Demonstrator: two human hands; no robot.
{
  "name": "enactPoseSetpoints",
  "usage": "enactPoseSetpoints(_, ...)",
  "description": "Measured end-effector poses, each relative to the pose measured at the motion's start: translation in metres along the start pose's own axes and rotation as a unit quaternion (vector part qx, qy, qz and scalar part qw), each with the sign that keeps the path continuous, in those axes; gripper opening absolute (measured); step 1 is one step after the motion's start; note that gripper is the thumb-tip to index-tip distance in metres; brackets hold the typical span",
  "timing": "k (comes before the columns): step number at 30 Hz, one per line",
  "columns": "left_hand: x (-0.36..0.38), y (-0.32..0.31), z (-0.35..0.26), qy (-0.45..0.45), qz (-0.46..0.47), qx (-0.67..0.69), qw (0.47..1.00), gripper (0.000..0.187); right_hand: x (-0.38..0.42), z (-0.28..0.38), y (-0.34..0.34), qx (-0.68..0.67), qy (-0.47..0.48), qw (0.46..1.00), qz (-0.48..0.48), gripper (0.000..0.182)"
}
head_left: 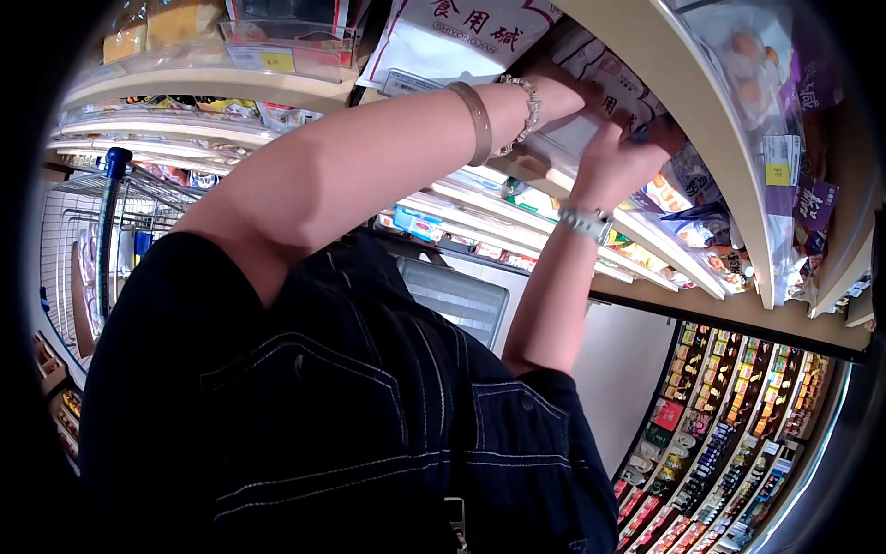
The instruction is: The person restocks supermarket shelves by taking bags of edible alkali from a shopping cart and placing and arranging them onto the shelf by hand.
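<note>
A white packet [604,88] with dark red characters lies between my two hands at the upper shelf. My left hand [561,96], below a bangle and a beaded bracelet, is closed on its left edge, with most of the fingers in shadow or hidden. On the packet's lower right side, my right hand [623,164] grips with thumb and fingers; a pale watch [585,222] is on that wrist. A larger white packet [452,42] with similar characters stands to the left, behind a clear shelf divider.
A curved shelf edge [715,115] runs close to my right hand, with bagged goods and price tags beyond it. More stocked shelves [729,434] are at the lower right. A wire shopping cart [69,249] with a blue-capped handle stands at the left.
</note>
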State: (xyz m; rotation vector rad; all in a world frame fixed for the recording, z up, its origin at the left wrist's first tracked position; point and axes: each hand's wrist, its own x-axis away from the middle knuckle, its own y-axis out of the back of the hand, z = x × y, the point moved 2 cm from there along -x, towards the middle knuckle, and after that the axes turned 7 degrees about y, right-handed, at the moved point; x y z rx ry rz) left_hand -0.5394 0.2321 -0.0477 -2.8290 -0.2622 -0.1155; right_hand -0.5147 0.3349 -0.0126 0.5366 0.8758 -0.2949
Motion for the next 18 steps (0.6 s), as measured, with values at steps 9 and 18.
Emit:
enactPoseSetpoints(9,-0.009,0.001,0.003,0.027,0.006,-0.099,0.995,0.064,0.055,-0.011,0.039,-0.014,0.023,0.996,0.081,0.039)
enactPoseSetpoints(18,-0.012,0.002,0.006,-0.043,0.081,-0.115,0.989,0.059,0.034,-0.008,0.035,0.149,0.074,0.929,0.332,0.023)
